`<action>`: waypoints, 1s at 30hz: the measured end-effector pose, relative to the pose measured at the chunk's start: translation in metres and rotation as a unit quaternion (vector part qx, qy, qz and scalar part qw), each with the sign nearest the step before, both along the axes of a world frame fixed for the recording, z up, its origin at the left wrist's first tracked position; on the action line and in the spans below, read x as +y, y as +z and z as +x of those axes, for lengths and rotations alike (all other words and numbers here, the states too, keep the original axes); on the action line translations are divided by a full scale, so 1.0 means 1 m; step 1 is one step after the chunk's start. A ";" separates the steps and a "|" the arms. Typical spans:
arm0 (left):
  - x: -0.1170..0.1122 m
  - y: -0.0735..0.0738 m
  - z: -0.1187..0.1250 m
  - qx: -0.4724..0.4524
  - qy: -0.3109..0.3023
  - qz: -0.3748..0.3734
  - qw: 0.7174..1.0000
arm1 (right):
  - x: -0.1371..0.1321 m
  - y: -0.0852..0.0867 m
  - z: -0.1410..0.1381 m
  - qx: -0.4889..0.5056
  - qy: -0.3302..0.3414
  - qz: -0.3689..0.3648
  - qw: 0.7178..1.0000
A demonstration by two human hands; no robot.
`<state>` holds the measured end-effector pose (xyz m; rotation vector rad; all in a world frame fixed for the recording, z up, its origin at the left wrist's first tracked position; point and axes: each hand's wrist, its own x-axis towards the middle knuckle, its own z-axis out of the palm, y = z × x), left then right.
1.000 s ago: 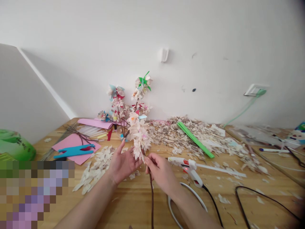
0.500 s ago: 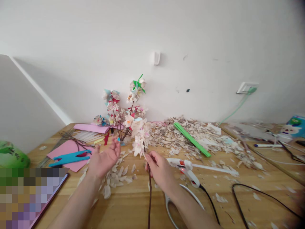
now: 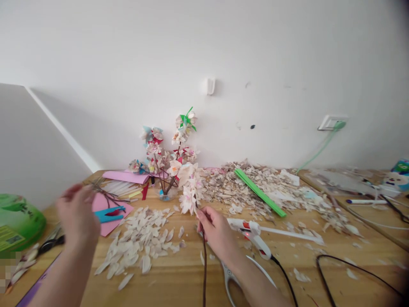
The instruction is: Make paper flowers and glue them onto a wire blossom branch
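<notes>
In my right hand [image 3: 214, 230] is a flower branch [image 3: 188, 199], a thin brown stem with white petal flowers clustered at its top. The fingers pinch it just under the lowest bloom, and the stem hangs toward the table's front. My left hand [image 3: 78, 211] is over the left of the table, close to a blue plastic tool [image 3: 110, 214] on pink paper [image 3: 105, 204]. Motion blurs its fingers, so I cannot make out their grip. Between the hands lies a pile of loose pale petals [image 3: 140, 238]. A small clear holder [image 3: 166, 195] bears more flower branches [image 3: 159, 160].
Right of my right hand lie a white glue gun [image 3: 252, 234] with a black cable and scissors [image 3: 230, 277]. Green paper strips [image 3: 260, 192] rest on a wide heap of dried petals [image 3: 223, 189]. A green package [image 3: 21, 221] stands far left; the wall rises behind.
My left hand has swung left from beside the petal pile, turning from palm up. The petals it covered now show. My right hand keeps its hold on the branch. The view has shifted slightly.
</notes>
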<state>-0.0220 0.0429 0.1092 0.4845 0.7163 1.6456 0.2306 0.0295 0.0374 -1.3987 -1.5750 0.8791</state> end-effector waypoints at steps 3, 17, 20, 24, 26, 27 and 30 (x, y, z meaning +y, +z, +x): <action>0.000 -0.013 0.019 0.022 -0.034 -0.008 0.999 | -0.001 -0.002 -0.002 -0.004 0.007 0.002 1.000; -0.048 -0.077 0.106 0.296 -0.433 0.006 0.851 | -0.007 0.005 -0.002 0.097 0.068 0.024 0.993; -0.049 -0.083 0.116 0.286 -0.412 0.000 0.865 | -0.009 0.006 -0.006 0.133 0.084 0.020 0.987; -0.047 -0.092 0.122 0.313 -0.337 -0.005 0.888 | -0.006 0.000 -0.001 0.152 0.074 0.011 0.985; -0.046 -0.096 0.121 0.328 -0.303 -0.003 0.895 | -0.004 -0.008 0.007 0.151 0.058 -0.007 0.987; -0.045 -0.097 0.120 0.335 -0.288 -0.001 0.897 | -0.003 -0.012 0.011 0.145 0.050 -0.020 0.988; -0.042 -0.101 0.117 0.360 -0.247 0.010 0.900 | -0.007 -0.017 0.025 0.112 0.020 -0.035 0.993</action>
